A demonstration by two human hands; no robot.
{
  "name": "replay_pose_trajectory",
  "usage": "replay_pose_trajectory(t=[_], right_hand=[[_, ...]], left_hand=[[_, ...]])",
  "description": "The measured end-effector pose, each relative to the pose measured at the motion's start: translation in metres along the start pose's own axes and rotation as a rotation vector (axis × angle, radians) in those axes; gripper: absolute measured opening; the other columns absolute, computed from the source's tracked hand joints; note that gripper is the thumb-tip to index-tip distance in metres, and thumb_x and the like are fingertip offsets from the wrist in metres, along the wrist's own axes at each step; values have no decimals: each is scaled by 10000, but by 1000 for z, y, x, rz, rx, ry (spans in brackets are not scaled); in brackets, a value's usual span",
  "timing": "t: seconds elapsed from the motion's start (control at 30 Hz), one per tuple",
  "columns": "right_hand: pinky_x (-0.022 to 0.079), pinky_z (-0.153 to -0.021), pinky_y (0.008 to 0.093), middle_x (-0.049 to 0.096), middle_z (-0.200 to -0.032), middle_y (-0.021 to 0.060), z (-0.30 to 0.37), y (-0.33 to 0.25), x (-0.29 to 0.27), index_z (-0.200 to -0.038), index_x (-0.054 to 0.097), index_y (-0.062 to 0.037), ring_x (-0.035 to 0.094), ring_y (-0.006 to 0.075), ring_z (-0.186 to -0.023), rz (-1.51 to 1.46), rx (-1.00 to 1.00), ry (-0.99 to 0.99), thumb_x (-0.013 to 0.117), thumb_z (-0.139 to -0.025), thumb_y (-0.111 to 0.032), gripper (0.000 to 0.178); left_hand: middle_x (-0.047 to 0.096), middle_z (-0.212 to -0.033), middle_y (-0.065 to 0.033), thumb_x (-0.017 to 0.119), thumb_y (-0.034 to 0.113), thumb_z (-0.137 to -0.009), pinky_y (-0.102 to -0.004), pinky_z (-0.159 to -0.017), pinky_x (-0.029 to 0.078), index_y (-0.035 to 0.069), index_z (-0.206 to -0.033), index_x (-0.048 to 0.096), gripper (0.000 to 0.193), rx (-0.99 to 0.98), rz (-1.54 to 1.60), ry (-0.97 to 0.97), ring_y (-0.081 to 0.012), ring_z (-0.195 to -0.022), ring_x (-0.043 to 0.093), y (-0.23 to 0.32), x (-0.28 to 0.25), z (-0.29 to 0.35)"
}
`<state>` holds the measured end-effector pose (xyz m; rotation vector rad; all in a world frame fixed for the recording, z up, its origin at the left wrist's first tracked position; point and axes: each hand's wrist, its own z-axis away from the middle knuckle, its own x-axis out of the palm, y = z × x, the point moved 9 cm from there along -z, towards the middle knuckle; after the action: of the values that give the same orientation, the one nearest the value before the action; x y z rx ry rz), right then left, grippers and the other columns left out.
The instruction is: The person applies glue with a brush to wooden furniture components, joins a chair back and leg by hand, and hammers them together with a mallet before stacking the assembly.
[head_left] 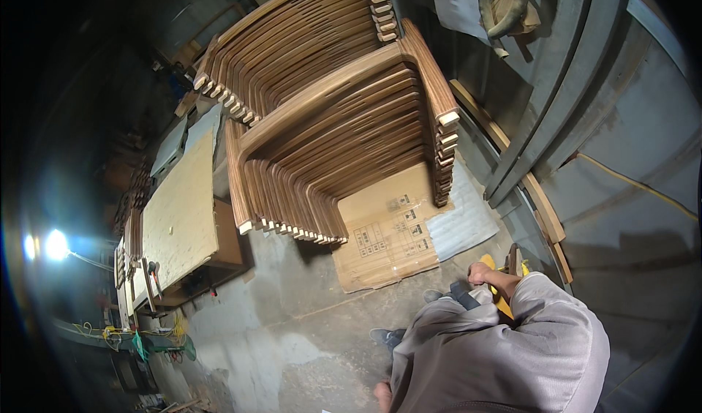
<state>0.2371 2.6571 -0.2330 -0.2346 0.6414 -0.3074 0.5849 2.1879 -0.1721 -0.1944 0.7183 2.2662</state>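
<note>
Peeking out beside the curled right hand (480,272) is a bright yellow thing (502,305), partly hidden. The left hand (382,395) hangs low. I can't tell either hand's grip.

Dark printing (371,242) and boxed symbols (417,230) mark the cardboard (365,275), left of and beyond the fingers (476,272) of the right hand (482,274); I can't make out any words.
</note>
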Motion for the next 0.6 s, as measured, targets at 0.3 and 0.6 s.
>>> replay_pose_trajectory(t=[0.3, 0.6], right_hand=[[524, -742, 395, 679, -892, 177, 7, 17, 1, -871, 715, -64, 655, 335, -869, -23, 35, 9, 588, -640, -187, 291], [516, -774, 398, 672, -943, 183, 1, 15, 1, -890, 712, -63, 644, 337, -924, -10, 36, -20, 593, -648, -219, 312]], left_hand=[[531, -634, -111, 428, 84, -862, -296, -370, 333, 24, -776, 473, 114, 2, 71, -31, -211, -475, 479, 34, 17, -4], [542, -759, -145, 437, 76, -863, -347, -480, 392, -21, -861, 495, 113, 65, -93, -84, -259, -607, 521, 30, 23, -7]])
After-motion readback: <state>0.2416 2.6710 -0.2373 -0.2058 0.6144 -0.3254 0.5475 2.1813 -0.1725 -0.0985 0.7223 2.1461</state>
